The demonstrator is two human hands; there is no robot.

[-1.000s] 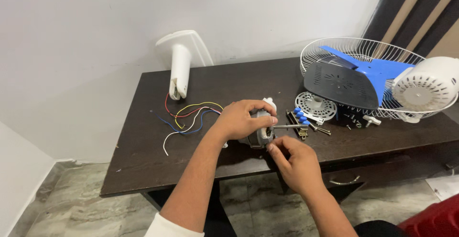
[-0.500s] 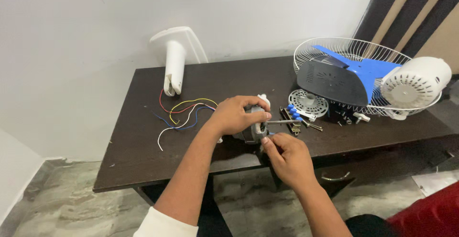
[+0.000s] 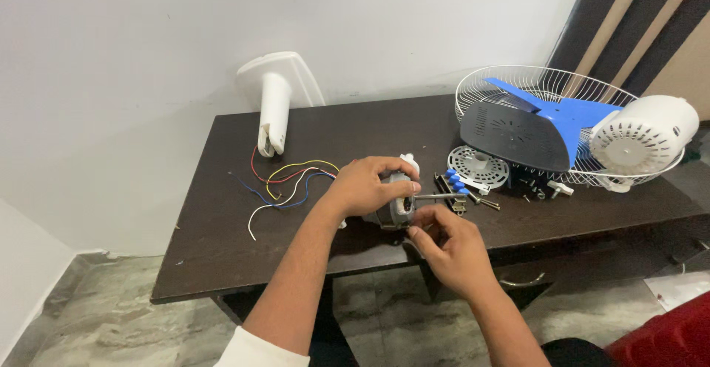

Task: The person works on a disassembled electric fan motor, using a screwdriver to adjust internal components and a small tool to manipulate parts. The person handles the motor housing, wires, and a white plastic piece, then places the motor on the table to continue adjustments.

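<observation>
A table [image 3: 222, 263] stands against the wall. On it, near the front edge and about midway along, sits a motor [image 3: 393, 204], its shaft [image 3: 438, 197] pointing right. The left hand [image 3: 366, 186] lies over the motor from the left; the right hand [image 3: 451, 245] is just in front of it, at the table edge. Left of the motor, wires [image 3: 285, 186] sprawl toward a stand [image 3: 275, 100] lying at the back left. Right of the shaft lie screws [image 3: 481, 200] and a disc [image 3: 477, 166]. Behind these, at the right end, a grille [image 3: 510, 78] holds a blade [image 3: 562, 112] and a cover [image 3: 514, 136]; a housing [image 3: 642, 136] leans on its right rim.
</observation>
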